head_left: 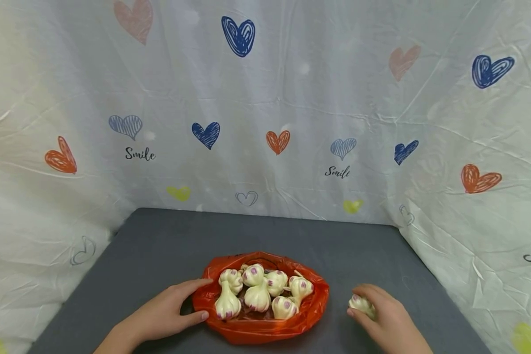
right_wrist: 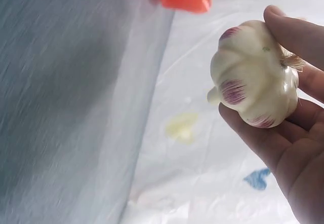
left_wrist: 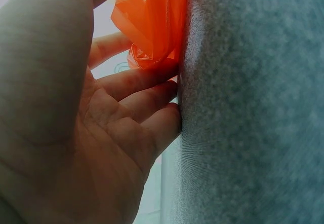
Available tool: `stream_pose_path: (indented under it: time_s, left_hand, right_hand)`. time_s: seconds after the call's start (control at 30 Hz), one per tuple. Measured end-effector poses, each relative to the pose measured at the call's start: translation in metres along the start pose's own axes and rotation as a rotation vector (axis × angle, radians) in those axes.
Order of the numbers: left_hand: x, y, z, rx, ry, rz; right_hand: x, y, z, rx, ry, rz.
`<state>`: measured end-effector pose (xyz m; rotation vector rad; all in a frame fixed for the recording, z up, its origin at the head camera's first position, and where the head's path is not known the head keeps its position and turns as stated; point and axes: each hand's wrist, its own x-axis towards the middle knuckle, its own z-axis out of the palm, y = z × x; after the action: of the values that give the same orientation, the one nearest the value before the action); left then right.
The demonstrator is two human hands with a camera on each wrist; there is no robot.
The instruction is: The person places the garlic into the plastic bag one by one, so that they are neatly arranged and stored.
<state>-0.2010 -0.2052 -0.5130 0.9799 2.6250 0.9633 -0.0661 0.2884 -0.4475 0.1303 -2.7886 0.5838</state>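
Observation:
An orange-red plastic bag (head_left: 265,337) lies with its mouth wide on the dark grey table, and several white garlic bulbs (head_left: 256,298) with purple marks sit inside. My left hand (head_left: 165,312) rests against the bag's left side, thumb and forefinger spread and touching the rim; in the left wrist view its other fingers reach the tabletop beside the bag (left_wrist: 152,21). To the right of the bag, apart from it, my right hand (head_left: 385,314) holds one garlic bulb (right_wrist: 253,77) between thumb and fingers. The right wrist view shows that bulb's rooty end turned toward the palm.
The dark grey table (head_left: 265,233) stretches behind and to both sides of the bag. A pale cloth (head_left: 265,64) printed with hearts and the word Smile hangs at the back and along both sides.

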Motion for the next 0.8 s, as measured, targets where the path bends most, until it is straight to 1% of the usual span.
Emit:
stream_pose_path:
  time_s: [0.17,0.33,0.53,0.7,0.8]
  left_hand:
    - [0.000,-0.001,-0.001,-0.001,-0.002,-0.001]
    - [0.000,-0.001,0.000,-0.009,-0.014,-0.005]
    - [-0.001,-0.001,0.000,-0.009,-0.015,-0.003]
    - [-0.001,-0.002,0.000,-0.006,-0.014,-0.003]
    - [-0.001,-0.002,0.000,-0.007,-0.015,-0.006]
  right_hand:
    - [0.012,-0.020,0.004,0.028,-0.048,-0.018]
    - [0.019,-0.036,0.010,0.055,-0.055,-0.101]
    - [0.027,-0.050,0.017,0.055,-0.066,-0.185]
    - [0.032,-0.059,0.024,0.074,-0.070,-0.225]
    - [0.035,-0.062,0.030,0.080,-0.060,-0.259]
